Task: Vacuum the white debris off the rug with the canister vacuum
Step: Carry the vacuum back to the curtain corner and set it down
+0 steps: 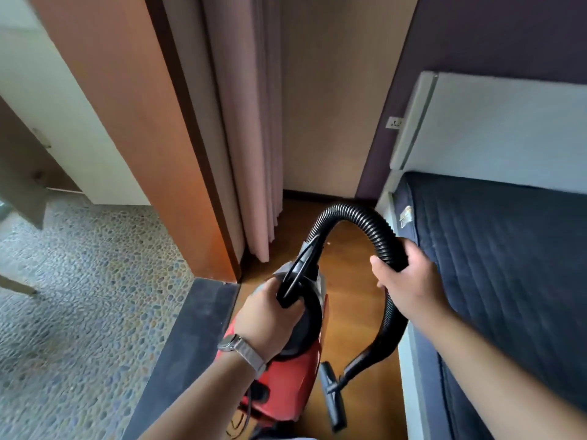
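A red and black canister vacuum (293,385) hangs above the wooden floor in the lower middle of the head view. My left hand (270,315), with a watch on the wrist, is closed around its black carry handle (295,281). The ribbed black hose (355,217) arcs up from the canister and loops down to the right. My right hand (409,281) grips the hose partway along. Below, the hose ends in a black floor nozzle (333,398) just above the floor. No rug and no white debris are in view.
A bed with a dark blue quilted mattress (508,265) and a white headboard (508,128) fills the right. Pink curtains (251,138) and a brown wooden door frame (158,138) stand ahead. A pebble-patterned floor (79,296) lies left, past a dark threshold strip (190,338).
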{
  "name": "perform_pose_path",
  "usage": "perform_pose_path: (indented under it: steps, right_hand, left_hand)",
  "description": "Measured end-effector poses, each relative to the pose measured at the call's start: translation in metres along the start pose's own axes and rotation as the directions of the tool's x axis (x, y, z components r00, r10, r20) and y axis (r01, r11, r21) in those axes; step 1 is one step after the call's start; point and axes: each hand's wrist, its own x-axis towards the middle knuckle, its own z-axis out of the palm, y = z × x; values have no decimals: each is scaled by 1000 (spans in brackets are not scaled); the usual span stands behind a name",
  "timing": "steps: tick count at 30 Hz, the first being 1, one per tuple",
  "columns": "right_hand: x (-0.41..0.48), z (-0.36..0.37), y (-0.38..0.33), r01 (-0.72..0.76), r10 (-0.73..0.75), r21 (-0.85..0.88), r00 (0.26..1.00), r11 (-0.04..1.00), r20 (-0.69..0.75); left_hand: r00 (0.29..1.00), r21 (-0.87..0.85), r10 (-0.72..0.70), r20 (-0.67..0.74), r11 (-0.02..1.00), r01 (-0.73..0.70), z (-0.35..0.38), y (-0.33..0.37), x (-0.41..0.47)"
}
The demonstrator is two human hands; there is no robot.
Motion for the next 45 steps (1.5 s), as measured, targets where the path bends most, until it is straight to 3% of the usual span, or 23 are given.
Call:
perform_pose_path:
  steps: [8,17,26,34,45]
  right_hand:
    - [160,14,-27,-71,54,-127,989,989,-135]
    - [301,-6,12,-134,116,-65,967,989,-227]
    - [450,-26,76,-135,143,90,986,987,-87]
    - [575,-37,111,-162,162,126,987,979,12]
    - [707,-18,139,-208,212,-73,976,975,49]
  left_hand:
    - [993,2,90,81,996,-90,3,34,185]
    - [986,61,126,104,989,-133,43,80,321]
    - [995,177,-67,68,983,54,118,148,429]
    - [983,231,-163,80,963,140,167,199,523]
    - [971,184,-157,181,975,124,230,196,651]
